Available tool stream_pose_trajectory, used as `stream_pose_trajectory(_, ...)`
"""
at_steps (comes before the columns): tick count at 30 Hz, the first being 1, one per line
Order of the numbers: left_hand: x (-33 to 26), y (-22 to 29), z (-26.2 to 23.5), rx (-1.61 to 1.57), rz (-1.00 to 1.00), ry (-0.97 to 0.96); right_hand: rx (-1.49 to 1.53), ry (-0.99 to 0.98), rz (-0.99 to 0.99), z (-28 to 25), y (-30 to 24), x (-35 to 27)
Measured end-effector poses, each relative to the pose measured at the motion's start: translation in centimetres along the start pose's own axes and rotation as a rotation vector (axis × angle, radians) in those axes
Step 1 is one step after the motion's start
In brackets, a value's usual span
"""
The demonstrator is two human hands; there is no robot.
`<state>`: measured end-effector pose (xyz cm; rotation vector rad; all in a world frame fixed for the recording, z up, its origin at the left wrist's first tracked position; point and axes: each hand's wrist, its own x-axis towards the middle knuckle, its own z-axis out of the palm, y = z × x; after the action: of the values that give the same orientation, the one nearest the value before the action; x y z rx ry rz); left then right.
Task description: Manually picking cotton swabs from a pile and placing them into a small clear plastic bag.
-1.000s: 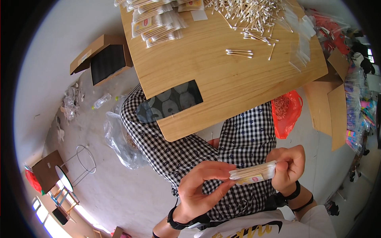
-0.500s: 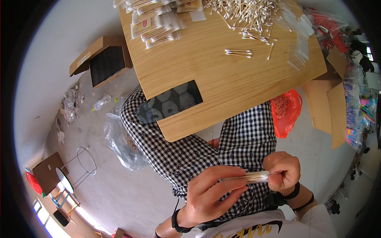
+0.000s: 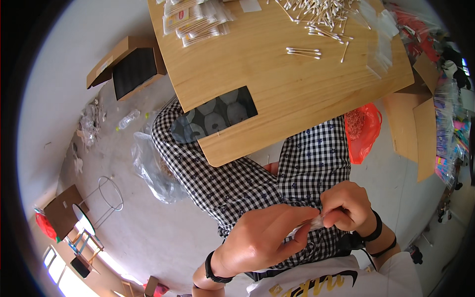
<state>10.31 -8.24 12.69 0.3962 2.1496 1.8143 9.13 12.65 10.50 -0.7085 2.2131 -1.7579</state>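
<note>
Over my lap, my left hand [image 3: 272, 235] is wrapped around a small clear bag of cotton swabs [image 3: 317, 222]. Most of that bag is hidden behind its fingers, and only a crumpled plastic end shows. My right hand [image 3: 349, 207] is closed in a pinch on this end, its fingertips close to those of the left. On the wooden table [image 3: 277, 114] ahead, several loose cotton swabs [image 3: 303, 53] lie side by side, before a large heap of swabs [image 3: 324, 12]. Filled swab packets [image 3: 200, 24] are stacked at the table's far left.
Clear empty bags [image 3: 380, 52] lie on the table's right side. A red plastic bag [image 3: 365, 133] hangs by the right edge, beside an open cardboard box [image 3: 408, 128]. Another box [image 3: 131, 69] and a clear sack [image 3: 156, 171] are on the floor at left.
My left hand's fingers have slid toward the right hand and closed over the bag, covering the swabs that showed before. The right hand still pinches the end. The whole view has shifted slightly.
</note>
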Motion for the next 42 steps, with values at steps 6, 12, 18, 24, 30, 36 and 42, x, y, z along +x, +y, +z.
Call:
stream_pose_trajectory(6,0.4,0.4,-0.1,0.104,0.063,-0.057,-0.016,-0.011,0.008,0.0,0.1,-0.1)
stream_pose_trajectory(12,0.0,0.3,0.4,0.078,0.052,-0.017,-0.006,0.024,0.004,0.2,0.2,-0.7)
stream_pose_trajectory(18,-0.3,0.1,0.6,0.004,0.006,0.003,0.031,0.063,-0.001,0.5,0.5,-1.3)
stream_pose_trajectory(24,-0.5,-0.4,0.7,-0.105,-0.035,0.004,0.085,0.082,-0.008,0.3,0.5,-1.4)
stream_pose_trajectory(30,-0.8,-0.3,1.3,-0.150,0.028,0.166,0.052,0.159,0.011,0.2,0.3,-1.3)
stream_pose_trajectory(36,-1.2,0.0,1.3,0.006,0.121,0.179,-0.015,0.128,-0.049,-0.3,0.0,-1.2)
stream_pose_trajectory(42,-1.6,-0.1,1.9,0.092,0.162,0.201,-0.011,0.121,0.008,-0.4,-0.8,-1.2)
